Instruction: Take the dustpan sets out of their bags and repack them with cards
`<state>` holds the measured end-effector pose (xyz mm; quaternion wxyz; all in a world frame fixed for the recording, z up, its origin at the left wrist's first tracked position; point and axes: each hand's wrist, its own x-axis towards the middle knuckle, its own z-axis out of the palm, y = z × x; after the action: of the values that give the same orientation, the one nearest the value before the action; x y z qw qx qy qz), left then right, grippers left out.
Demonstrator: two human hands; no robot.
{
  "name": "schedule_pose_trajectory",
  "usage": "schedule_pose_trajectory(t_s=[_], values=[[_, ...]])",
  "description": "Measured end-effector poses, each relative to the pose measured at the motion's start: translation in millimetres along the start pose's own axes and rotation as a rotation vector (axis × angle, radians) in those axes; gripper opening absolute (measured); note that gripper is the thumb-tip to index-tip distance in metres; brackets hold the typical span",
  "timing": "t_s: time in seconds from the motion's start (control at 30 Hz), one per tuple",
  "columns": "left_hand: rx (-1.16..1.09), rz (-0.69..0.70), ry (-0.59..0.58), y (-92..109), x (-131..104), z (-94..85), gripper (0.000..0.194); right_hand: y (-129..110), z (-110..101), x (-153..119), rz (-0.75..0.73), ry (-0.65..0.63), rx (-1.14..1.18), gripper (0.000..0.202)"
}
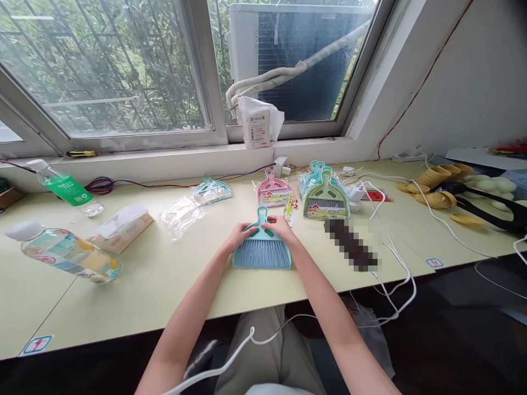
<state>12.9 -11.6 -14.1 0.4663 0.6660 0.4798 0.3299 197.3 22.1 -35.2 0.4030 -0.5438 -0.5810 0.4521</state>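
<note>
Clock positions are read from the held set, with 12 o'clock toward the window. The window (135,71) spans the far side beyond the sill. The tabletop (156,291) extends below it and carries the items listed here.

The wrapped stack (327,200), made up of green and blue dustpan sets, rests between 1 and 2 o'clock. The held set (262,252) — a teal dustpan with a blue-grey bristled brush seated in it — is at the near part of the tabletop, handle toward 12 o'clock and bristles toward 6 o'clock.

The left grip (240,237) is clamped on the dustpan's 10 o'clock shoulder, thumb on the upper face. The right grip (280,227) is clamped on the 1 o'clock shoulder, its thumb beside the handle.

The patterned bottle (69,255) is at 9 o'clock, well apart from the held set; the green-labelled bottle (66,189) is farther back, near 10 o'clock. The tissue pack (123,227) is between 9 and 10 o'clock. The pink set (274,195), in clear film, lies at 12 o'clock; the small blue set (212,189) lies at 11 o'clock. The clear wrapper (181,214) lies at 10 o'clock. A dark item (352,247) at 3 o'clock is pixelated and cannot be identified. The printed card (289,211) lies at 1 o'clock, near the right grip.
</note>
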Motion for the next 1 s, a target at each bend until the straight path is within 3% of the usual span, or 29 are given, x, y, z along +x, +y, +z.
schedule_pose_trajectory(t_s=[0.1,0.17,0.27,0.33,0.37,0.5,0.6,0.8,1.0], values=[[-0.152,-0.145,-0.071,1,-4,-7.2,0.045,-6,-2,-2,-0.023,-0.072,0.151,0.037],[-0.255,-0.254,-0.155,1,-8,-13.2,0.047,-10,-9,-3,-0.068,-0.037,0.142,0.037],[-0.341,-0.308,-0.179,-1,-11,-19.7,0.05,-11,-25,-3,-0.199,0.286,-0.162,0.036],[-0.392,-0.29,-0.113,-4,-10,-22.3,0.05,-5,-34,-3,-0.239,0.484,-0.451,0.037],[-0.421,-0.271,-0.064,-6,-9,-23.7,0.05,-2,-38,-2,-0.219,0.513,-0.575,0.039],[-0.5,-0.176,0.173,-18,0,-33.1,0.051,9,-35,-3,-0.038,0.358,-0.863,0.042],[-0.526,-0.144,0.285,-27,6,-40.3,0.056,6,-26,-6,-0.03,0.289,-0.974,0.034],[-0.486,-0.115,0.354,-30,9,-37.0,0.061,-12,-20,-14,-0.101,0.295,-1.046,0.017],[-0.5,-0.101,0.355,-31,11,-36.1,0.061,-8,-20,-12,-0.13,0.317,-0.921,0.039]])
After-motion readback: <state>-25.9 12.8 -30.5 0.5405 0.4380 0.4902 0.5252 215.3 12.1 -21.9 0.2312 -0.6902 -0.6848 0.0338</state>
